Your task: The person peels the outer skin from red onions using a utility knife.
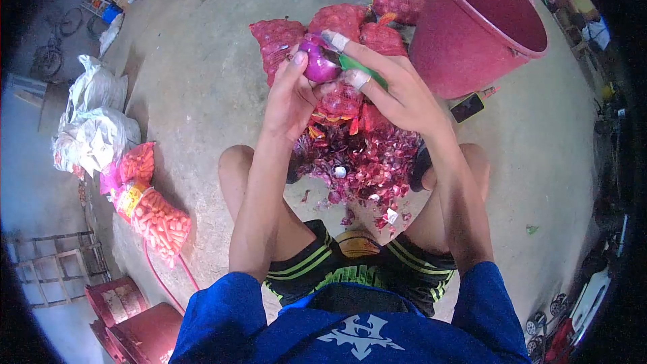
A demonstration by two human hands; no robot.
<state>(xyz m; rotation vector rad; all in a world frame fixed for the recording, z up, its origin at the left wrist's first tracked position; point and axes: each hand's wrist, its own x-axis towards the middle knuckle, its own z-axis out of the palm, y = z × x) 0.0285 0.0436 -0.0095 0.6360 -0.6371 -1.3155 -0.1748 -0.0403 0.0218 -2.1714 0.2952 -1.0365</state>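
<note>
My left hand (288, 98) holds a shiny purple onion (319, 62) by its left side, thumb on top. On the onion's right, my right hand (397, 87) has its fingers wrapped round a green-handled tool (362, 69); white tape covers two fingertips. The tool's end at the onion is too small to make out. Both hands are above red mesh bags of onions (337, 21). Below them, between the feet, lies a heap of red onion skins (367, 162) on the floor.
A large red tub (441, 44) stands at the upper right, a phone (467, 108) beside its base. White sacks (101, 135) and a mesh bag of carrots (158, 222) are on the left. Red containers (145, 334) sit at the lower left.
</note>
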